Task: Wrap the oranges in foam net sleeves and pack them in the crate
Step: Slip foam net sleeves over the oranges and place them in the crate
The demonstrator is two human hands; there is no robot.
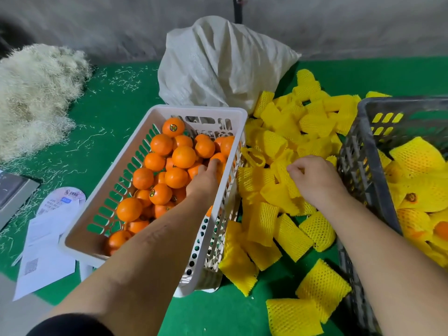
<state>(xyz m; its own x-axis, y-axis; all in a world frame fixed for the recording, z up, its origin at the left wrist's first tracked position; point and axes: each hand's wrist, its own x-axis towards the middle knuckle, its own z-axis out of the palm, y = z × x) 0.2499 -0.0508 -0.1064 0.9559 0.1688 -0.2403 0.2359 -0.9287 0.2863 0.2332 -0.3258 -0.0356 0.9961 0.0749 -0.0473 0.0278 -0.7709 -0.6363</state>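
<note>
A white slotted basket (pixel 155 112) in the middle holds several bare oranges (pixel 161 144). My left hand (pixel 206 177) reaches into it, fingers curled over an orange (pixel 219 157) by the right wall. A heap of yellow foam net sleeves (pixel 291 141) lies to the right of the basket. My right hand (pixel 312 178) rests on that heap and pinches one sleeve (pixel 286 175). At the far right stands the grey crate (pixel 358 166), with several sleeved oranges (pixel 417 190) inside.
A white woven sack (pixel 218 64) stands behind the basket. A pile of pale shredded filler (pixel 36 93) lies at the back left. Printed paper sheets and a round label (pixel 48 234) lie on the green mat (pixel 116 98) at the left, beside a grey box (pixel 12 195).
</note>
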